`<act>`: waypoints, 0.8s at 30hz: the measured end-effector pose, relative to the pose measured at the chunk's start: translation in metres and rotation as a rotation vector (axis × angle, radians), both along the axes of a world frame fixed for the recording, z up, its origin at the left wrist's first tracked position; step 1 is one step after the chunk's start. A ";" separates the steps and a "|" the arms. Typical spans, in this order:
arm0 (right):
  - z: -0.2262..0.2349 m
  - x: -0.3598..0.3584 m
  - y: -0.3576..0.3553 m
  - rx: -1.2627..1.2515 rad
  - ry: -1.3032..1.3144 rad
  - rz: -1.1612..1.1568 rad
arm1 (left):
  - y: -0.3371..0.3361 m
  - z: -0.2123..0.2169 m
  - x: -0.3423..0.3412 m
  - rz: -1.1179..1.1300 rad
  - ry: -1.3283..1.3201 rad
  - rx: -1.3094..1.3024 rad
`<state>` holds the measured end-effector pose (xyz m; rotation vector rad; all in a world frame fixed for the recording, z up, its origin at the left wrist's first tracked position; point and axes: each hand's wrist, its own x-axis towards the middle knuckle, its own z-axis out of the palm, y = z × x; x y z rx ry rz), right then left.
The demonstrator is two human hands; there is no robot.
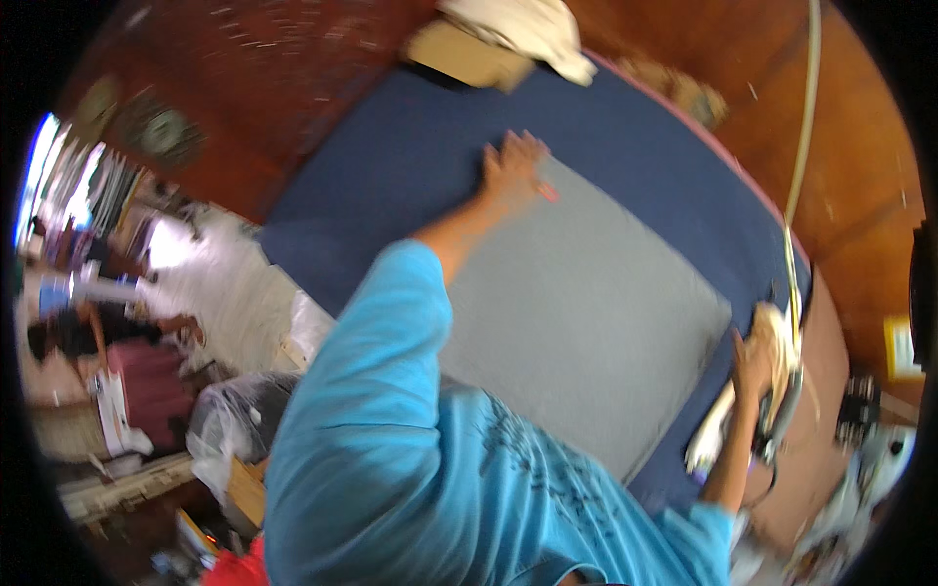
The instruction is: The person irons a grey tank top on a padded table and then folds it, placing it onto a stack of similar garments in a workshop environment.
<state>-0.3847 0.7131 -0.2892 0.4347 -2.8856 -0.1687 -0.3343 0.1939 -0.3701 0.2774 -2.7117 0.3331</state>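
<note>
A grey piece of fabric (586, 313) lies spread over a dark blue padded surface (362, 166). My left hand (513, 168) rests flat at its far left corner, fingers spread. Beside that hand, a small pinkish-red piece (548, 192) shows on the grey fabric. At the right edge of the padding, my right hand (752, 366) is closed round the pale, cloth-covered handle of what looks like a steam iron (782, 405). Blur and my hand hide much of its body. A pale hose (803, 146) runs down to it from above.
Cream cloth (532, 34) and a tan piece (469, 57) lie at the padding's far edge. Brown wooden panels (234, 68) stand beyond. Left, another person (88, 337) sits near a plastic-wrapped bundle (239, 420). Grey machinery (874, 469) stands at the right.
</note>
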 end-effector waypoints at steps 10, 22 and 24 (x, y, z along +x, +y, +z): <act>0.003 -0.010 0.243 -0.277 -0.019 -0.248 | 0.058 0.008 0.036 -0.176 -0.168 0.625; 0.051 0.027 0.143 -0.747 -0.136 -0.197 | 0.058 0.030 0.031 -0.035 -0.488 0.655; 0.048 0.027 0.142 -0.675 -0.066 -0.073 | 0.059 0.028 0.033 -0.087 -0.469 0.645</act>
